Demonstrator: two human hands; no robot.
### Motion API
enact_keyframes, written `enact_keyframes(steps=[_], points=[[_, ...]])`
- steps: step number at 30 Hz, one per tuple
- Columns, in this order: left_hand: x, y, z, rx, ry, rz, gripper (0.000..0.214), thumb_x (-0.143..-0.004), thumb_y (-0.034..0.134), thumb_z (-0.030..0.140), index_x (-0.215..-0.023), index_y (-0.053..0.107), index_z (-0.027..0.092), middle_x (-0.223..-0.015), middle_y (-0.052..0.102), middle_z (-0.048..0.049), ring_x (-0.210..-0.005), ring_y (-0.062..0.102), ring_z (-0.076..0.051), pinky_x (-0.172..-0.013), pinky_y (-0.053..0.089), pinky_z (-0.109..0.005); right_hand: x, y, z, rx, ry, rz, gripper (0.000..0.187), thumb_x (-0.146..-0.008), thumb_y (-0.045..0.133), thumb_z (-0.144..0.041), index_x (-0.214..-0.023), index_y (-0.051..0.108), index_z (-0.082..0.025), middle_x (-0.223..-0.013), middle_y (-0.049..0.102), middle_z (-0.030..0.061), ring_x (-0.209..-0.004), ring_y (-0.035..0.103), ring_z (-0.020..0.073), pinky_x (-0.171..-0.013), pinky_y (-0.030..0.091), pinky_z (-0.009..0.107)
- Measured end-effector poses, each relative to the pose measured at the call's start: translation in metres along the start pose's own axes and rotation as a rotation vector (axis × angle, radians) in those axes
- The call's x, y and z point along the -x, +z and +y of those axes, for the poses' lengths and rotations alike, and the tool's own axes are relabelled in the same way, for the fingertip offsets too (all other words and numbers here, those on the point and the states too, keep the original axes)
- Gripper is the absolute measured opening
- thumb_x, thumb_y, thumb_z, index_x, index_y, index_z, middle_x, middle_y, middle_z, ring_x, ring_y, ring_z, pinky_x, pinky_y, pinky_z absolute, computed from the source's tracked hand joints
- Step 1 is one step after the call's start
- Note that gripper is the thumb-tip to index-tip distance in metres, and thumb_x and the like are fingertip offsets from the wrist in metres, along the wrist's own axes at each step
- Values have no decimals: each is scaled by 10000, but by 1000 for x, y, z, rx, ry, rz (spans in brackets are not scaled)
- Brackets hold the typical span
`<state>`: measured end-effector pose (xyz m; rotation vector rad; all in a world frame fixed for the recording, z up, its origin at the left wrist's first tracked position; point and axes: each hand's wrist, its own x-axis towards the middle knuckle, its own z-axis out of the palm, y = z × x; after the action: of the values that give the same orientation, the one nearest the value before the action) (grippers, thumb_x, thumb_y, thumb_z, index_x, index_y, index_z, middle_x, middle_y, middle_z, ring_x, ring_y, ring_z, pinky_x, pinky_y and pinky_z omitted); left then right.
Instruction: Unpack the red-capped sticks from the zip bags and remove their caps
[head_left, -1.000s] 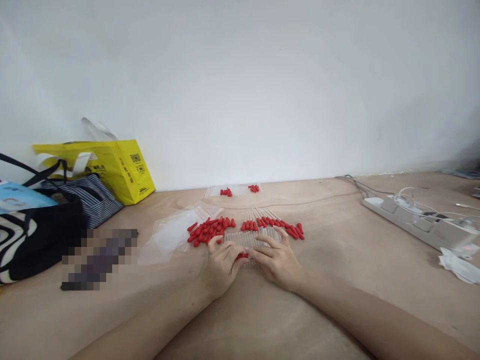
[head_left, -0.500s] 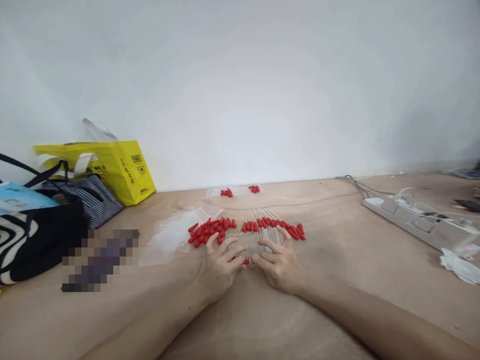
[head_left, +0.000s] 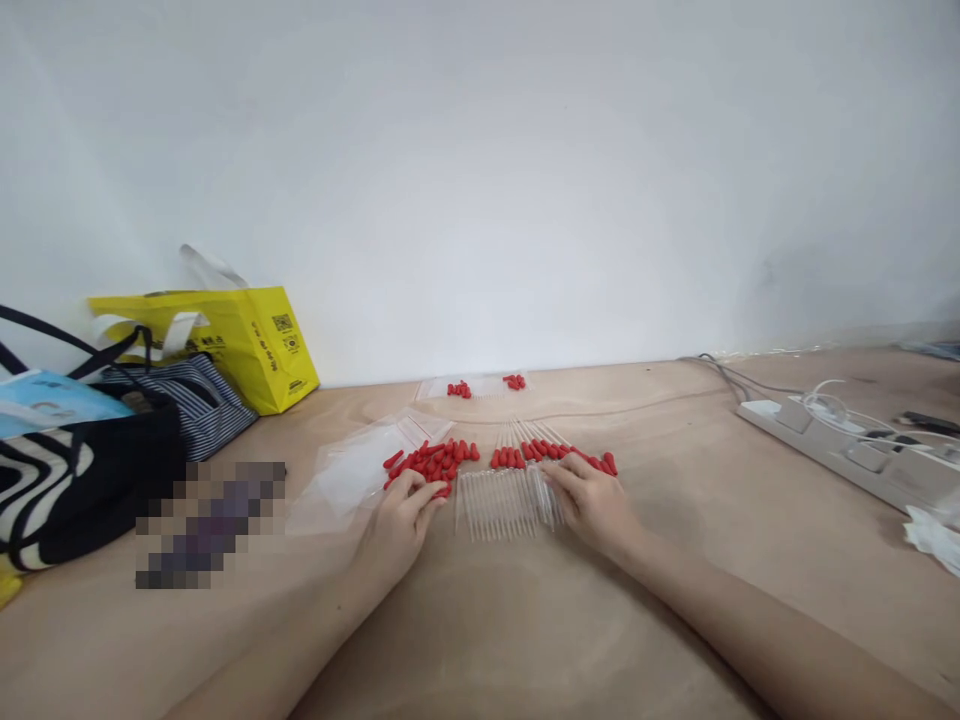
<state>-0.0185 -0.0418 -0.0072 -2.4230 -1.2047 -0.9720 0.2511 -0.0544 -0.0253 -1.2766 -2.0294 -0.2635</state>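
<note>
My left hand [head_left: 405, 515] is closed at the near edge of a pile of red rubber bulbs [head_left: 431, 458], its thumb and fingers pinched on one red bulb [head_left: 442, 491]. Clear thin tubes [head_left: 496, 505] lie side by side in a row between my hands. Over the right end of that row, my right hand [head_left: 592, 495] has its fingertips together on a clear tube [head_left: 553, 505]; the fingers partly hide it. Behind the row, several tubes fitted with red bulbs [head_left: 544, 449] fan out, bulbs toward me.
Clear plastic bags [head_left: 337, 475] lie left of the pile. Farther back is another bag with red bulbs [head_left: 459, 390], near the wall. A yellow bag [head_left: 225, 340] and a black-and-white bag [head_left: 82, 490] stand at left. A power strip [head_left: 825, 435] with cables lies at right.
My hands have parted. The left went from the row of tubes to the pile of bulbs; the right shifted to the row's right end. The red bulb between them is no longer there.
</note>
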Motion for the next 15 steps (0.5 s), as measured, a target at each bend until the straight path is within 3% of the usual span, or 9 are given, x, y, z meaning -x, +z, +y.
enact_keyframes(steps=[3, 7, 11, 15], points=[[-2, 4, -6, 39, -60, 28, 301, -829, 316, 165, -927, 600, 166, -759, 500, -48, -678, 528, -152, -621, 474, -276, 1, 1, 16, 8, 132, -78, 286, -793, 367, -94, -913, 613, -180, -827, 545, 64, -723, 525, 144, -638, 389, 237], [-2, 7, -14, 53, -101, -1, 324, -802, 316, 137, -985, 582, 157, -779, 525, -60, -719, 545, -167, -673, 482, -299, 5, 3, 31, -10, 167, -119, 309, -726, 368, -16, -860, 613, -148, -814, 528, 78, -763, 521, 161, -721, 411, 273], [-5, 10, -17, -3, -159, 32, 293, -814, 363, 212, -1022, 568, 185, -850, 600, -69, -847, 552, -210, -776, 459, -354, 5, 8, 29, -13, 151, -88, 347, -701, 368, 3, -928, 587, -141, -884, 530, 98, -805, 517, 175, -747, 410, 306], [-13, 14, -19, 5, -204, 50, 257, -819, 381, 252, -940, 602, 200, -865, 640, -55, -865, 559, -207, -808, 449, -359, 4, 9, 17, -34, 158, -107, 280, -721, 356, -4, -854, 572, -125, -895, 516, 111, -821, 515, 180, -733, 409, 302]])
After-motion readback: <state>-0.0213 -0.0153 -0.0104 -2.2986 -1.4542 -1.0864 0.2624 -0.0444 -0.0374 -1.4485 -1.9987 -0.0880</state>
